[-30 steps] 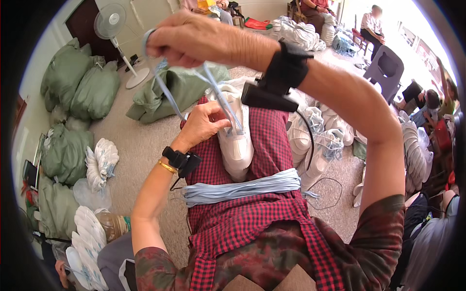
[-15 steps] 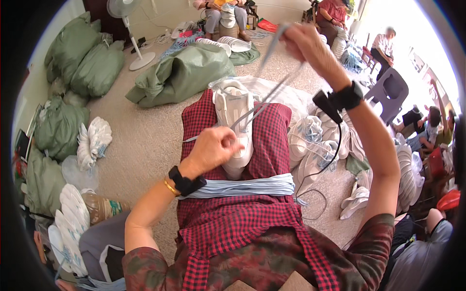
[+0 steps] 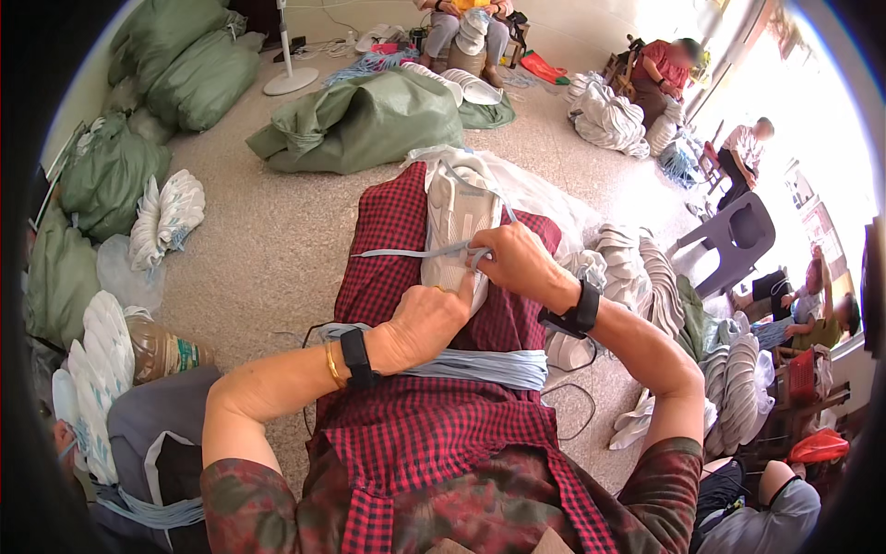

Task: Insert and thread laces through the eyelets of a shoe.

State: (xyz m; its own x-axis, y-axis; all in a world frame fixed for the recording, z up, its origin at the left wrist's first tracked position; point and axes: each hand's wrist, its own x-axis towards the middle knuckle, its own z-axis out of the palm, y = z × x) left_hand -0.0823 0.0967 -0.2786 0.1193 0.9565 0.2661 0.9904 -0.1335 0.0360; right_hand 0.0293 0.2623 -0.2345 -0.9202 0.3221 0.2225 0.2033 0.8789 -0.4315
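Left of centre: bare floor [image 3: 263, 245], wide passage. Centre: pale-blue lace [image 3: 403, 253] strung crosswise, in the way. Upper centre: slumped green sack [image 3: 374, 125] blocks. Right of centre: heaped white shoe uppers [image 3: 628, 263] crowd floor.

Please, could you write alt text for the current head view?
A person's right hand holds a blue lace over a white shoe on a checked apron, the left hand at the shoe's near end. A lace bundle crosses the apron; green sacks lie on the floor.
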